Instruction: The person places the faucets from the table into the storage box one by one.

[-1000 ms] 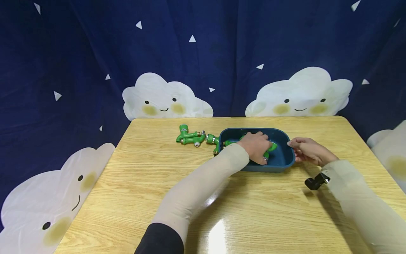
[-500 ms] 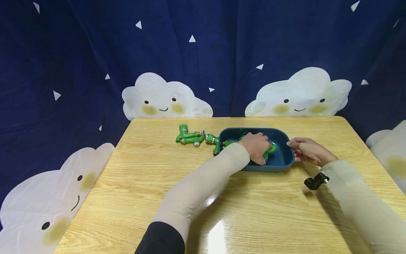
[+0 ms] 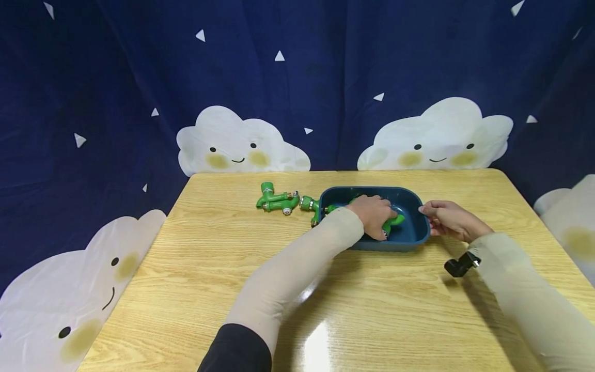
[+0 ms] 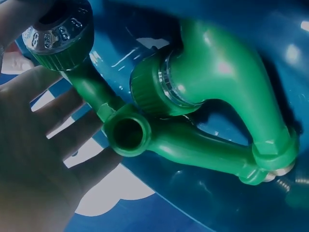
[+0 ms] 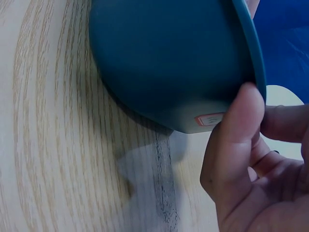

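Note:
In the head view, my left hand [image 3: 372,214] reaches down into a dark blue plastic basin [image 3: 402,247] on the table. Inside lie green plastic taps; the left wrist view shows one tap [image 4: 193,150] with a silver-topped knob between my thumb and fingers, their tips partly hidden behind it. A second green tap [image 4: 227,72], with a curved spout, lies against it. My right hand [image 3: 453,221] pinches the basin's right rim between thumb and finger, seen closely in the right wrist view, where a small red-edged sticker [image 5: 208,119] marks the basin's wall.
Two more green taps [image 3: 279,201] lie side by side on the wooden table [image 3: 209,279], left of the basin. Another tap [image 3: 308,203] sits right at the basin's left wall. A black device [image 3: 460,265] hangs from the right wrist. Behind stands a navy curtain [image 3: 260,77] with clouds.

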The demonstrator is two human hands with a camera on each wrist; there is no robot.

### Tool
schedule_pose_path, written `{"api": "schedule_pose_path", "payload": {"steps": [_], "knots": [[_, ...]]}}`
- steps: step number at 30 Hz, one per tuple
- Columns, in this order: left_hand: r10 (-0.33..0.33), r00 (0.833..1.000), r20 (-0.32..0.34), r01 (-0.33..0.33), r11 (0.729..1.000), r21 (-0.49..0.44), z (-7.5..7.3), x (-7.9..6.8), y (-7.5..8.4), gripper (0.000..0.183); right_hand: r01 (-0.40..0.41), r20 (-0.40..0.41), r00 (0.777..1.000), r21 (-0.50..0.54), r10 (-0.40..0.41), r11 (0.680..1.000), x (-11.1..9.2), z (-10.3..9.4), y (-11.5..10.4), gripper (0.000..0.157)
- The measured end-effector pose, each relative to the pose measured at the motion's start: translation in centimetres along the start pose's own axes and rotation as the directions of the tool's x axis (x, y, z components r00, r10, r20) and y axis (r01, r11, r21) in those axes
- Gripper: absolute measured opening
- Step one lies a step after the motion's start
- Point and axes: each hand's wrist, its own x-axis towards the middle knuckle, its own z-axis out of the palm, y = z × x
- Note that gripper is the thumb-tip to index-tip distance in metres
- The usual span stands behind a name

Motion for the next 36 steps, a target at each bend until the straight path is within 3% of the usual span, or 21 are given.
{"api": "schedule_pose_path", "payload": {"steps": [13,27,36], "knots": [[0.016,0.999,0.046,-0.014,0.999,-0.032,0.27,0.01,-0.32,0.068,-0.003,-0.013,1.000,-0.011,0.003,1.000,0.19,0.19,-0.03,0.021],[0.025,0.999,0.039,-0.023,0.998,-0.057,0.53,0.02,-0.61,0.067,-0.009,-0.024,1.000,-0.028,0.008,1.000,0.15,0.09,-0.11,0.022],[0.026,0.998,0.064,-0.017,0.990,-0.138,0.18,-0.22,-0.86,0.066,-0.012,-0.029,1.000,-0.031,0.011,0.999,0.09,0.04,0.00,0.022]]}}
